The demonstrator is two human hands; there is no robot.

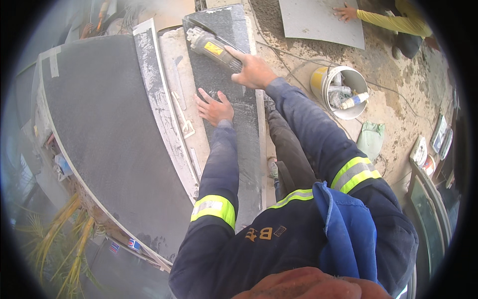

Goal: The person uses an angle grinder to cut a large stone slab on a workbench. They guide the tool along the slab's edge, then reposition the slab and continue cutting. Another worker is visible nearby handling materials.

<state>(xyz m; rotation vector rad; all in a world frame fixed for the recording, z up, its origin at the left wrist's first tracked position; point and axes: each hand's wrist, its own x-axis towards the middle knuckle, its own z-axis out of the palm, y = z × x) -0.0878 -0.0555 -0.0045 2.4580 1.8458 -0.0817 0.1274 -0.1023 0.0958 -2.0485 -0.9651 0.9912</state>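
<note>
— Concrete floor, dusty and stained, fills the head view from twelve to three o'clock. Clock centred on that view. Surfaces?

— Broad dark slab at nine o'clock; narrow dark slab running from near twelve down to six, between the person's forearms.

— Report the right hand.

— Past twelve o'clock. Its arm comes in from four o'clock, reaching forward and inward. The grip is closed about the rear of a power tool, index finger laid along the casing, thumb at the near side.

— Position of that tool?

— Between eleven and twelve, over the far part of the narrow slab, its head directed toward eleven. Whether the head touches the slab cannot be determined.

— And the left hand?

— Eleven o'clock, nearer the centre, its forearm rising from seven. Fingers well spread, nothing held; it lies over the narrow slab's left edge. Contact cannot be confirmed.

— Surroundings?

— Bucket containing bottles at two o'clock; grey sheet at one, with a co-worker's hand at its upper right edge; green bag at three.
</note>
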